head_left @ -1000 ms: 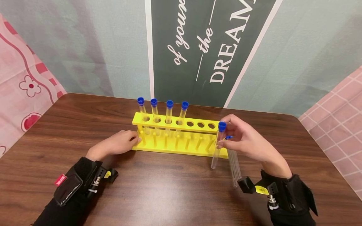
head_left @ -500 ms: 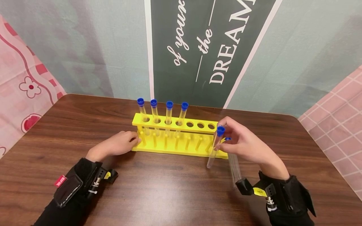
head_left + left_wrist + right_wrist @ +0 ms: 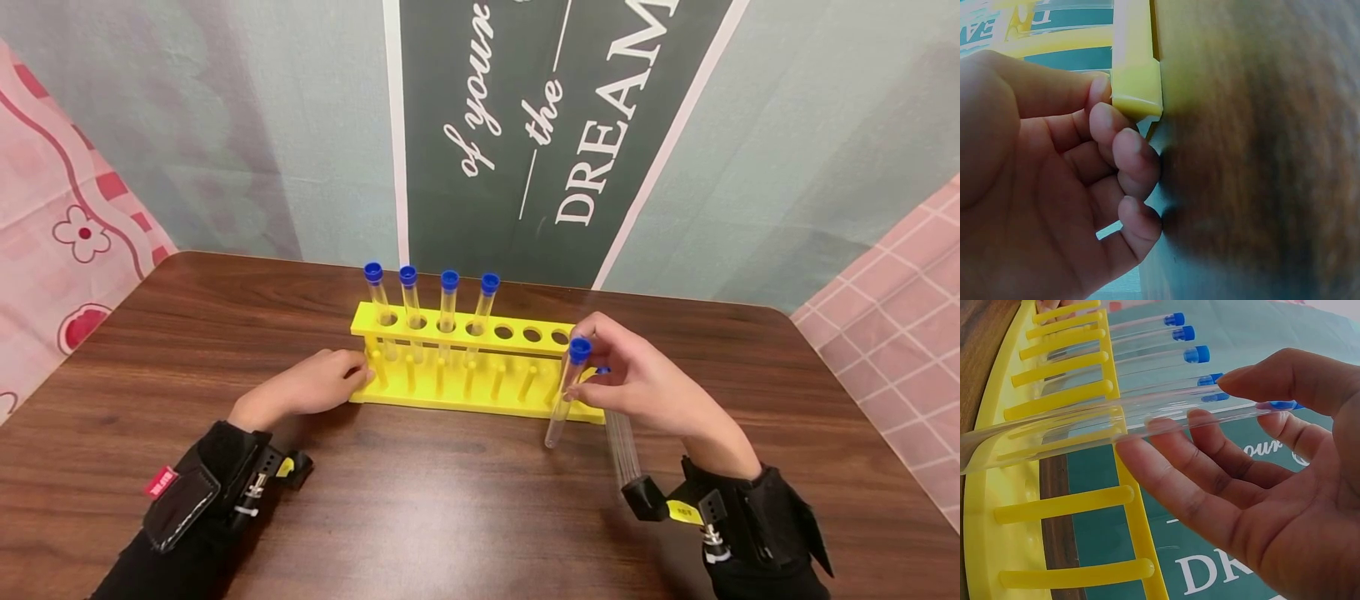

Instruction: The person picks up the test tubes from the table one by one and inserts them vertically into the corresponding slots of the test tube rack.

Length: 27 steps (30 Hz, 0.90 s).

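Observation:
A yellow test tube rack [image 3: 480,402] stands on the table, with several blue-capped tubes [image 3: 447,302] upright in its left holes. My left hand [image 3: 318,382] pinches the rack's left end; in the left wrist view its thumb and index finger meet at the yellow end piece [image 3: 1137,87]. Near the rack's right end, my right hand [image 3: 652,379] holds a clear test tube [image 3: 557,421] with a blue cap [image 3: 580,350]. This tube tilts in front of the rack, its lower end toward me. Across the right wrist view the held tube [image 3: 1041,432] passes between thumb and fingers.
More clear tubes [image 3: 621,446] lie on the brown table [image 3: 450,500] beneath my right wrist. The holes [image 3: 504,332] at the rack's right side hold no tubes. A curtain with lettering [image 3: 540,125] hangs behind the table.
My right hand has shifted slightly left and toward me, carrying the tube along the rack's front. The left hand keeps its place at the rack's end.

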Available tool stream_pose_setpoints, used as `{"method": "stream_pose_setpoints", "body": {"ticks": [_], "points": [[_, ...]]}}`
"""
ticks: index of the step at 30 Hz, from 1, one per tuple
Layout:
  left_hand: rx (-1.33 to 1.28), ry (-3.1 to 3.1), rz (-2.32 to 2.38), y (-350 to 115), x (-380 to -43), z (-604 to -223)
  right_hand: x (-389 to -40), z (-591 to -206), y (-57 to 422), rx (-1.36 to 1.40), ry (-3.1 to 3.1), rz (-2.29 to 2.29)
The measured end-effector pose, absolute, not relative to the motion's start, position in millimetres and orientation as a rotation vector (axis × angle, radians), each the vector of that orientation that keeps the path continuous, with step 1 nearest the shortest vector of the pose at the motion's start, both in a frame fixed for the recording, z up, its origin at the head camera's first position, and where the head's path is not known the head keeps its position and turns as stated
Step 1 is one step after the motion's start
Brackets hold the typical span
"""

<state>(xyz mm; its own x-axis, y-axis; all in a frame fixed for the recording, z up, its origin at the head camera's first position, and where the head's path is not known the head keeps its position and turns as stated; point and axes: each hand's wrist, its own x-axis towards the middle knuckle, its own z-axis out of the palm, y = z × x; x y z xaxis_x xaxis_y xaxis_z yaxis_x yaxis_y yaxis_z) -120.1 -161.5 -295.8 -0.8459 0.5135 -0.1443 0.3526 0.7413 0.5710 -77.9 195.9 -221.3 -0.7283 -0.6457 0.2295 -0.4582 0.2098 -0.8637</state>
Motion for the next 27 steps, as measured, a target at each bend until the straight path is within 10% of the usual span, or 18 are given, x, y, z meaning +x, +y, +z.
{"method": "stream_pose_setpoints", "body": {"ticks": [27], "points": [[0.648, 2.653, 0.766, -161.4, -121.1, -297.7, -81.8, -223.4, 182.3, -1.073, 2.361, -1.522]]}}
